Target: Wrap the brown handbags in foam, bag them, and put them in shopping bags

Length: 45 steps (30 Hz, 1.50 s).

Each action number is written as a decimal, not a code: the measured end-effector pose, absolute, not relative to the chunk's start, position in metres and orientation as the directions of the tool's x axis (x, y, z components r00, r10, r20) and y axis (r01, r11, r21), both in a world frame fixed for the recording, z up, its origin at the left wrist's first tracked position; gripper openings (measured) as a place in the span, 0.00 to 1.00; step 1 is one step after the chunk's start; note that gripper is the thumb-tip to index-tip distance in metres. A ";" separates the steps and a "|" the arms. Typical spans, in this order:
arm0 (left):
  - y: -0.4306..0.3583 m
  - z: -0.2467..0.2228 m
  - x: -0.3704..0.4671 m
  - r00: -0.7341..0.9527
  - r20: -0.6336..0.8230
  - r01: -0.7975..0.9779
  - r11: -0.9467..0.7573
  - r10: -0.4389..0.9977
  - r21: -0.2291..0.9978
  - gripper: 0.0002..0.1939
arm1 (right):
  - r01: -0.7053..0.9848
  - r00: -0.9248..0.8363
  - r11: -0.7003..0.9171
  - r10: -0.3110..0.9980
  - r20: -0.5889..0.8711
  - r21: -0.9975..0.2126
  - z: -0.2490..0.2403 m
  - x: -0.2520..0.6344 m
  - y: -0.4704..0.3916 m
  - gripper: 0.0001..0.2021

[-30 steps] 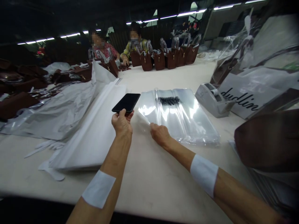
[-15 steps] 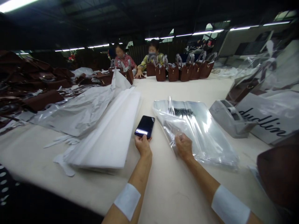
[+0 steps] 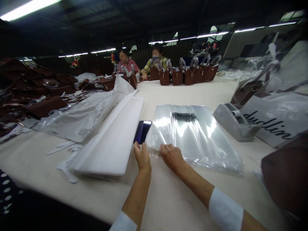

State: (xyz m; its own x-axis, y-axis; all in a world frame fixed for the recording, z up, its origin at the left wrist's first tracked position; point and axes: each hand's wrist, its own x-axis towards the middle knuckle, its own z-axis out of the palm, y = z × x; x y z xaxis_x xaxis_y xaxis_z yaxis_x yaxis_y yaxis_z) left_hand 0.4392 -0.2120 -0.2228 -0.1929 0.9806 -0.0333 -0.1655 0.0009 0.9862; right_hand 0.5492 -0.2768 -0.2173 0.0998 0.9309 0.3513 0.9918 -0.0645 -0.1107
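My left hand [image 3: 142, 157] pinches the lower end of a dark smartphone [image 3: 142, 132], which tilts beside a folded stack of white sheets [image 3: 110, 141]. To its right lies a stack of clear plastic bags [image 3: 194, 138] with black print near the top. The curled fingers of my right hand [image 3: 172, 157] are on the near left corner of the top bag, which lies spread flat. What sits under those fingertips is hidden. Both forearms carry white patches.
A tape dispenser [image 3: 237, 122] and a white bag with lettering [image 3: 271, 118] stand at the right. Brown handbags [image 3: 176, 77] line the far side, near two people. Brown bags [image 3: 36, 80] are heaped at the left, behind crumpled wrapping [image 3: 81, 112].
My right hand has moved left, bringing the lifted edge of the top bag down flat. My left hand and the smartphone have shifted slightly left, and the smartphone has turned.
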 end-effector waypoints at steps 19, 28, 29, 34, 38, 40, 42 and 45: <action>-0.208 -0.230 0.439 0.837 0.408 0.325 -0.932 0.363 0.163 0.10 | 0.984 0.158 -0.127 0.941 0.300 -0.122 -0.228 0.659 -0.379 0.14; -0.202 -0.226 0.440 0.797 0.522 0.326 -0.944 0.305 0.055 0.09 | 0.993 0.076 -0.028 0.903 0.424 -0.118 -0.231 0.658 -0.379 0.10; -0.201 -0.223 0.442 0.789 0.537 0.330 -0.943 0.297 0.036 0.09 | 0.992 0.085 -0.036 0.892 0.444 -0.117 -0.232 0.658 -0.378 0.11; -0.197 -0.195 0.449 0.806 0.549 0.306 -0.950 0.221 -0.067 0.07 | 0.992 0.117 -0.071 0.855 0.506 -0.109 -0.236 0.660 -0.373 0.12; -0.188 -0.186 0.450 0.833 0.513 0.320 -0.937 0.208 -0.139 0.09 | 0.995 0.089 -0.045 0.824 0.560 -0.091 -0.232 0.663 -0.376 0.10; -0.185 -0.189 0.449 0.849 0.484 0.327 -0.931 0.212 -0.164 0.08 | 0.997 0.058 -0.021 0.814 0.578 -0.071 -0.228 0.662 -0.381 0.10; -0.186 -0.194 0.446 0.868 0.452 0.316 -0.932 0.207 -0.180 0.07 | 0.999 0.029 -0.002 0.810 0.586 -0.046 -0.225 0.660 -0.386 0.10; -0.196 -0.197 0.438 0.878 0.436 0.305 -0.934 0.200 -0.185 0.08 | 1.000 -0.005 0.013 0.815 0.579 -0.009 -0.224 0.656 -0.397 0.11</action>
